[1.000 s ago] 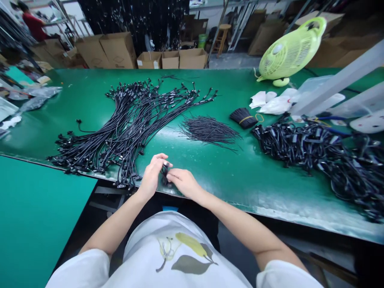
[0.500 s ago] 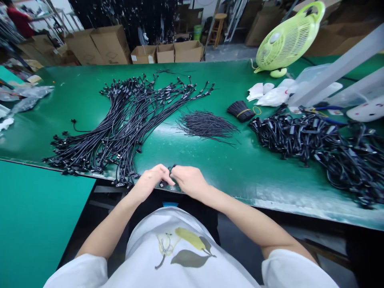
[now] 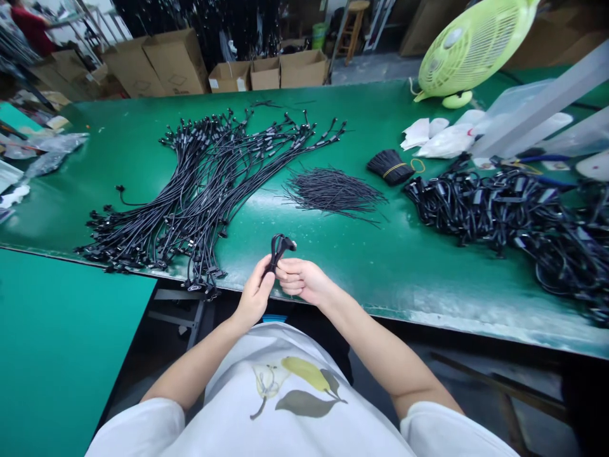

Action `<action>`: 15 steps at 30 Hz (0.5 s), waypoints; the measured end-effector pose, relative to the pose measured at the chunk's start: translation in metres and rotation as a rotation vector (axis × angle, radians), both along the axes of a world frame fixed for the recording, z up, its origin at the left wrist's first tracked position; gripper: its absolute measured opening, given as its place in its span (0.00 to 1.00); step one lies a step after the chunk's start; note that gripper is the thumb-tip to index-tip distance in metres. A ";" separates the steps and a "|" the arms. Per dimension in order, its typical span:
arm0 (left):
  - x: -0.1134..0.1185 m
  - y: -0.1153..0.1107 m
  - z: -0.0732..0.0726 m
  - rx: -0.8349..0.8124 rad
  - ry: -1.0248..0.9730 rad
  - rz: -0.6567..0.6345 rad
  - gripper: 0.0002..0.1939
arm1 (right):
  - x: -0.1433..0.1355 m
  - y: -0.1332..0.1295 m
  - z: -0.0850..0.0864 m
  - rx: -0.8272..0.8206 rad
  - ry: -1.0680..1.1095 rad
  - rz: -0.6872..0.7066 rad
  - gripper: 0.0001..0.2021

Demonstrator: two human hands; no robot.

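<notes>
Both forearms [image 3: 204, 357] reach forward, elbows bent and wide, wrists converging over the near edge of the counter [image 3: 333, 251]. Left hand [image 3: 254, 298] angled up and inward, thumb on the near side; its grip is closed round the lower part of a coiled cable [image 3: 277, 249], loops pointing up, one plug [image 3: 291, 245] facing right. Right hand [image 3: 303, 279] comes in level from the right, fingers curled, tips against or just beside the coil; cannot tell whether that grip pinches anything. Cable sits between the hands, raised, nearer than the strands [image 3: 335, 192]. Straight cables [image 3: 190, 181] left, coiled pile [image 3: 499, 212] right
</notes>
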State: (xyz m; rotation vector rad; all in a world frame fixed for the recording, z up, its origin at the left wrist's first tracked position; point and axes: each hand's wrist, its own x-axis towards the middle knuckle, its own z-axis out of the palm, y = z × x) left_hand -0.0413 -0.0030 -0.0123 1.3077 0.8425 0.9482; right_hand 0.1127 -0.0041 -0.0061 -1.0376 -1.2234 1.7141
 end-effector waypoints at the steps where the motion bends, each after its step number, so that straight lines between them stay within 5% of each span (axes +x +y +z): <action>1: 0.000 0.001 0.002 -0.048 -0.056 -0.033 0.21 | 0.002 -0.001 -0.001 -0.019 0.009 0.045 0.23; 4: -0.004 0.009 0.008 -0.244 -0.194 -0.091 0.17 | 0.014 -0.006 0.005 0.111 -0.198 -0.071 0.22; 6: -0.006 0.013 0.013 -0.343 -0.211 -0.092 0.17 | 0.025 -0.007 0.013 0.360 -0.472 -0.333 0.15; 8: -0.006 0.014 0.016 -0.400 -0.206 -0.118 0.19 | 0.035 -0.003 0.021 0.657 -0.670 -0.453 0.13; 11: -0.003 0.010 0.019 -0.448 -0.199 -0.186 0.20 | 0.042 0.008 0.031 0.990 -0.795 -0.270 0.13; 15: 0.002 0.004 0.018 -0.465 -0.171 -0.261 0.20 | 0.041 0.015 0.041 1.091 -1.007 -0.221 0.12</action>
